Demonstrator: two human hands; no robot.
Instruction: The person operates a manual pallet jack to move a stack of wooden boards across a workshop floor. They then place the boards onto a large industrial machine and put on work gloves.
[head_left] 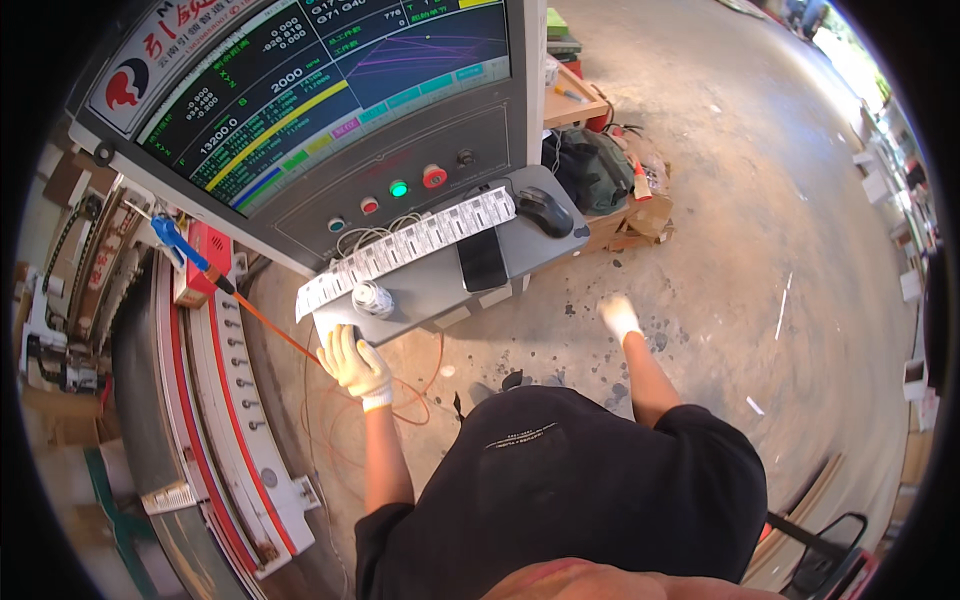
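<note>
My left hand (357, 368), in a cream knitted glove, is at the left front corner of the grey shelf (425, 312) below the control panel. Its fingers are stretched out over the shelf edge, and no held thing shows. Just beyond it stands a small roll of white labels (373, 299). A long strip of printed labels (410, 250) runs along the shelf toward a black computer mouse (545, 212). A dark phone (484, 261) lies in front of the strip. My right hand (620, 316), gloved too, hangs over the floor away from the shelf; its fingers are bright and indistinct.
The machine's screen (330, 90) stands over a panel with a lit green button (399, 188) and a red knob (434, 176). An orange hose (270, 322) loops down at left beside the machine rail (235, 400). A dark bag (590, 170) sits on a box right of the shelf.
</note>
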